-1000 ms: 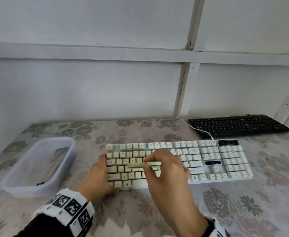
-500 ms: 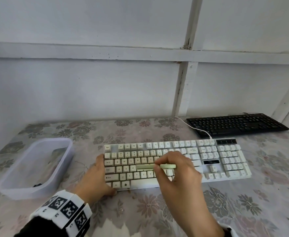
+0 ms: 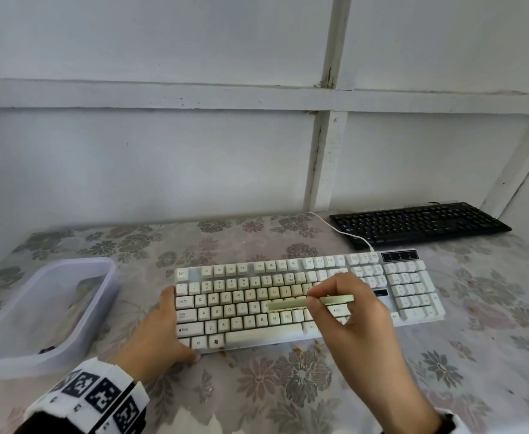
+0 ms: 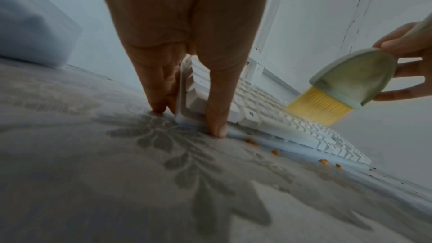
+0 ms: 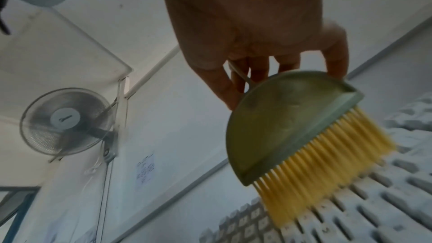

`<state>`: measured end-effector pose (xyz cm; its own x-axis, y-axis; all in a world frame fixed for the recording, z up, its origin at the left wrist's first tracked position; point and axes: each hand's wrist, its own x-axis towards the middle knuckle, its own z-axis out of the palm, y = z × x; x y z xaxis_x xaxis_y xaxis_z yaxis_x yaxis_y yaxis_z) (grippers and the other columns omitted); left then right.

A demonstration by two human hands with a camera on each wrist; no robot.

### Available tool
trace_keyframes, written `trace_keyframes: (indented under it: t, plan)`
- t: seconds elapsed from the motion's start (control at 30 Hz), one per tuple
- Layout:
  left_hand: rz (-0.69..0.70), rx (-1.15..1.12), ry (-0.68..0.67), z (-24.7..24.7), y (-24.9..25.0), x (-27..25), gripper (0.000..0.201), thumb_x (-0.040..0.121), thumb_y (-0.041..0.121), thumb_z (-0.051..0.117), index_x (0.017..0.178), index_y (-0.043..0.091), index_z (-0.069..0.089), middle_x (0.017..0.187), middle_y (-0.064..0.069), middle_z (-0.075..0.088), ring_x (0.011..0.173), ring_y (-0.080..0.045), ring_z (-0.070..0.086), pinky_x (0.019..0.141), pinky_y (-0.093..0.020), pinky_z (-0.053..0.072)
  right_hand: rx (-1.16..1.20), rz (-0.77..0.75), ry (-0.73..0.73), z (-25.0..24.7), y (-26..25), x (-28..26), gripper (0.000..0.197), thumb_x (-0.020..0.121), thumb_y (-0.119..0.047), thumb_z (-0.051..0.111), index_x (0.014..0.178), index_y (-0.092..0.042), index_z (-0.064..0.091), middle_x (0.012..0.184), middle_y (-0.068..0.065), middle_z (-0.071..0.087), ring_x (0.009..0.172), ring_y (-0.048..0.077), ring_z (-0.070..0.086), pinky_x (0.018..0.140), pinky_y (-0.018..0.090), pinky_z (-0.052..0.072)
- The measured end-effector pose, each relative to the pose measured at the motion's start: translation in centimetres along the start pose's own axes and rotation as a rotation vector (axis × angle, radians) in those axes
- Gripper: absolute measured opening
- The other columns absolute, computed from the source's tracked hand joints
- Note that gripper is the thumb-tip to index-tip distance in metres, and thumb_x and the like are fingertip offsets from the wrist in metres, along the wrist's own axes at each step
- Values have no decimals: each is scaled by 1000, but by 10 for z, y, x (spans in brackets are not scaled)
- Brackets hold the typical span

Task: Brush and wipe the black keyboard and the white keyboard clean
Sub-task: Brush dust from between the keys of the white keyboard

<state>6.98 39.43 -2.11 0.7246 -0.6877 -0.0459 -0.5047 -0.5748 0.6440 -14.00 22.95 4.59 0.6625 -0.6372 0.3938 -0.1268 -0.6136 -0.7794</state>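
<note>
Two keyboards lie on the flower-patterned bench, and only one is being worked on. The white keyboard sits nearest the person, while the black keyboard waits well apart at the far right by the wall, with nothing touching it. A clear plastic tub stands off to the left. The left hand braces the white keyboard's near-left corner, thumb along the front edge and fingers down its left side. The right hand pinches a pale green brush by its top, yellow bristles dragging across the middle key rows. Small orange crumbs dot the cloth just in front of the keyboard, and grime shows on the keycaps. By my reckoning the job is in its early part: brushing of the white board is under way, its right end and number pad probably remain, no wiping cloth is in sight, and the black board looks untouched.
</note>
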Motion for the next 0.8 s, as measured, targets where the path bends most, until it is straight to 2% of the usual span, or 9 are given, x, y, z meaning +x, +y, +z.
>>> trace_keyframes:
  t: [0.07, 0.13, 0.2, 0.3, 0.4, 0.47, 0.53, 0.7, 0.8]
  plan:
    - [-13, 3, -2, 1, -2, 1, 102, 50, 19, 83, 134, 21, 24, 118, 7, 45, 106, -11, 50, 82, -22, 47, 89, 15, -28, -5, 7, 0, 24, 83, -12, 68, 73, -32, 59, 94, -18, 61, 95, 4, 56, 73, 15, 40]
    - [-31, 6, -9, 0, -2, 1, 102, 51, 18, 83, 134, 22, 23, 116, 7, 45, 103, -10, 51, 74, -18, 45, 107, 16, -33, -10, 18, 0, 23, 82, -11, 68, 75, -30, 59, 93, -16, 61, 94, 5, 56, 74, 10, 40]
    - [-34, 12, -12, 0, -4, 2, 104, 50, 20, 83, 134, 23, 22, 117, 8, 44, 104, -11, 50, 78, -21, 46, 41, 8, -9, -14, 29, 1, 25, 81, -9, 69, 77, -32, 58, 94, -16, 60, 93, 5, 55, 74, 10, 40]
    - [-27, 27, -13, 0, -5, 2, 105, 49, 23, 83, 135, 23, 23, 118, 8, 43, 105, -11, 50, 81, -24, 46, -119, -17, 87, -24, 43, 3, 35, 80, -3, 69, 71, -34, 55, 101, -20, 55, 90, 5, 52, 70, 15, 39]
    - [-32, 33, -12, 1, -4, 2, 106, 50, 22, 83, 137, 23, 22, 116, 9, 42, 104, -12, 50, 79, -24, 45, -92, -30, 110, -31, 40, 2, 30, 80, -4, 69, 72, -31, 58, 97, -18, 57, 89, 8, 53, 68, 18, 38]
    - [-33, 36, -14, 2, -3, 1, 106, 52, 21, 84, 137, 23, 21, 112, 12, 41, 101, -10, 50, 72, -15, 43, 56, 8, 42, -32, 36, 1, 23, 80, -9, 68, 71, -29, 60, 90, -15, 61, 89, 9, 56, 69, 15, 41]
    - [-40, 36, -6, 2, -2, 2, 104, 53, 19, 84, 136, 22, 20, 107, 15, 40, 97, -9, 50, 66, -9, 37, 109, 54, 32, -36, 39, 2, 21, 81, -10, 69, 72, -28, 61, 88, -14, 62, 89, 6, 57, 72, 11, 42]
    - [-50, 15, -2, 2, -1, 1, 107, 51, 16, 85, 137, 21, 21, 107, 16, 42, 98, -8, 50, 67, -12, 38, -22, 123, 144, -63, 55, 11, 19, 82, -8, 67, 73, -24, 61, 81, -13, 63, 87, -7, 54, 67, 4, 38]
    - [-47, 11, -8, 1, -1, 0, 108, 50, 17, 85, 137, 21, 21, 114, 12, 44, 102, -10, 51, 70, -16, 40, 38, 92, 109, -71, 50, 13, 13, 81, -8, 68, 76, -20, 64, 84, -14, 65, 86, -4, 57, 67, 2, 37]
